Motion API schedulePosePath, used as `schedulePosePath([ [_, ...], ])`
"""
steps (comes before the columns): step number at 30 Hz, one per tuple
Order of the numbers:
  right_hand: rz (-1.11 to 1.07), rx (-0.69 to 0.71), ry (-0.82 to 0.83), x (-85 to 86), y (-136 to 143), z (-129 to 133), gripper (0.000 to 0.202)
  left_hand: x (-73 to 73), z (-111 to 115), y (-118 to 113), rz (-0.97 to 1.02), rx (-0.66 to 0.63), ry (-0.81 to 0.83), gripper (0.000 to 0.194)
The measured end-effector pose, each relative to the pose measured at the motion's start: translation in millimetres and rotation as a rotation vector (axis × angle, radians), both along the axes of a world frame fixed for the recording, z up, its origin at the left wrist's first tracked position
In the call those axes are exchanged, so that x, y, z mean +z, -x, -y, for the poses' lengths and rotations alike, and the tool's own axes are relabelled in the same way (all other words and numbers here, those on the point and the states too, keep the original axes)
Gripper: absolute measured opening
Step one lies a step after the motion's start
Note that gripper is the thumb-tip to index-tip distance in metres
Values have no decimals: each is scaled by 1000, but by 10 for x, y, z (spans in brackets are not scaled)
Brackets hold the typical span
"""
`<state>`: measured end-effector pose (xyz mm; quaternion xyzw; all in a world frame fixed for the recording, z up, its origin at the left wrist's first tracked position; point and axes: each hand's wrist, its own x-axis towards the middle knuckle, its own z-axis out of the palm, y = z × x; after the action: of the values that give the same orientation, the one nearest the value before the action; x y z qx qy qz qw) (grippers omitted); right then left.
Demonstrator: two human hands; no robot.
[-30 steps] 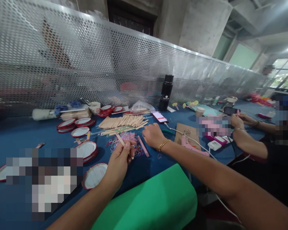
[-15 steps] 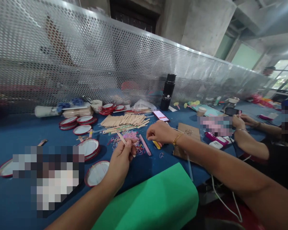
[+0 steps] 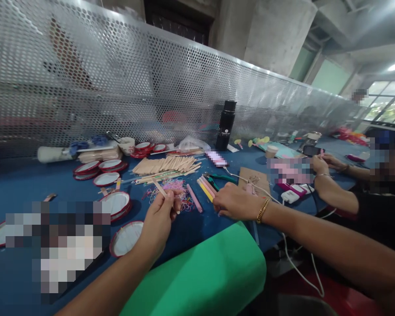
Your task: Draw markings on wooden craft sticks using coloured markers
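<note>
A flat wooden stick (image 3: 159, 188) is pinched in my left hand (image 3: 161, 211), over the pile of colourful rubber bands (image 3: 184, 193). My right hand (image 3: 233, 201) is low over the table at the near end of several pink and yellow sticks (image 3: 205, 189); its fingers are bent together, and what they hold, if anything, is hidden. Between my hands lies a thick pink stick (image 3: 194, 198). Green-handled pliers (image 3: 222, 177) rest just beyond my right hand. Behind the rubber bands is a heap of wooden sticks (image 3: 166, 165).
Red-rimmed round pieces (image 3: 127, 238) lie at the left. A black bottle (image 3: 225, 125) stands by the perforated metal screen (image 3: 118, 79). Green material (image 3: 197, 272) is at the front. A white cable (image 3: 291, 259) hangs at right, near another person's hands (image 3: 321, 166).
My right hand has moved down and nearer to me, uncovering the pink and yellow sticks and the pliers. My left hand still holds the wooden stick. The view has shifted slightly.
</note>
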<state>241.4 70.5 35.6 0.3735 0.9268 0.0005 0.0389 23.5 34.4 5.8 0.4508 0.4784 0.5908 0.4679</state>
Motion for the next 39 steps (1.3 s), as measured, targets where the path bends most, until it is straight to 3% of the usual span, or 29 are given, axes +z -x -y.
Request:
schedulePosePath([
  [5,121,44,17,129,140,-95,7,-2,8,1,19,3,12,34],
  [9,-100,51,-41,285,407,-317,16,-15,-5,17,32,12,2,31],
  [11,-181,-52,-78,316,513,-423,22,-17,-9,24,45,12,4,30],
  [15,-145,-196,-129,228,517,-497,17,-2,6,14,45,11,8,30],
  [23,-48,-420,-164,-163,475,-299,25,15,18,-10,38,-4,28,27],
  [29,-115,-488,-155,-53,499,-311,24,9,-32,33,62,43,-17,24],
  [34,-196,-376,-58,31,451,-98,23,138,-16,74,182,157,-130,21],
  [37,-228,-231,24,-84,546,99,30,225,-11,120,199,216,-209,19],
  [39,-274,-53,86,-180,632,193,36,258,-16,150,220,239,-231,18],
])
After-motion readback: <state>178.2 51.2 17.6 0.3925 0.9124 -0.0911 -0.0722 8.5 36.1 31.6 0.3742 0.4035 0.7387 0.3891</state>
